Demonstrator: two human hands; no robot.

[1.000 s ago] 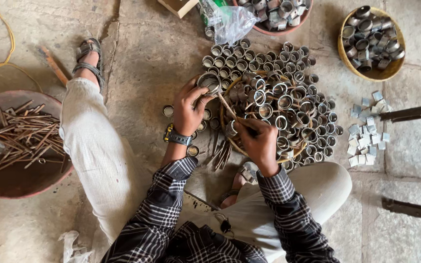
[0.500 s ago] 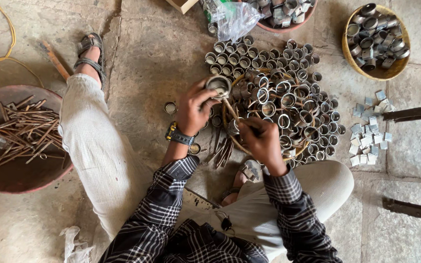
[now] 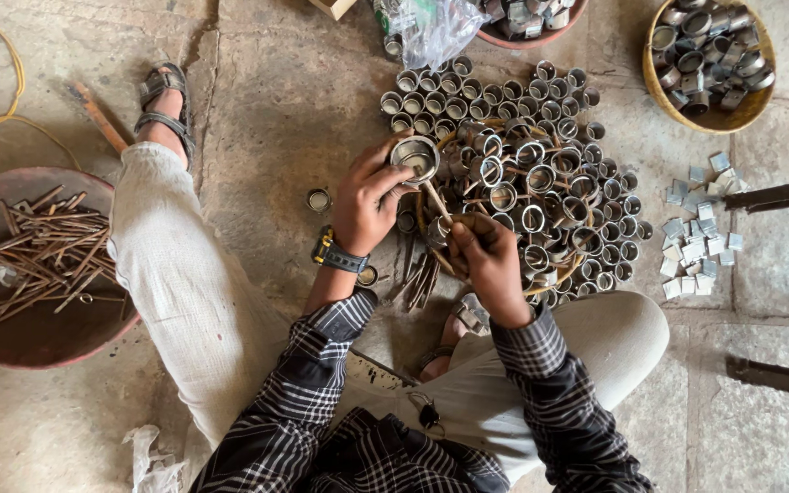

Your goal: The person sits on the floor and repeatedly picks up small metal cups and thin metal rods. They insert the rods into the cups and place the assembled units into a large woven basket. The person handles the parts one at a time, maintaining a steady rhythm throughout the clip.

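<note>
My left hand [image 3: 369,196] grips a small round metal cup [image 3: 415,157] with a thin stick-like handle running down from it. Just below and to the right, my right hand [image 3: 489,260] is closed around the lower end of that handle [image 3: 437,204]. Both hands hover over a shallow basket [image 3: 554,274] heaped with several similar metal cups [image 3: 541,173]. More cups stand in rows on the stone floor just beyond the basket. A watch sits on my left wrist.
A brown bowl [image 3: 11,338] of thin metal sticks lies at left. A woven basket [image 3: 732,114] of cups stands top right, small square metal pieces [image 3: 700,242] lie right of the heap. A lone cup [image 3: 319,200] sits on the floor. My legs are folded beneath.
The cup in my left hand has stayed above the heap while my right hand shifted slightly along the handle. The view has drifted a little.
</note>
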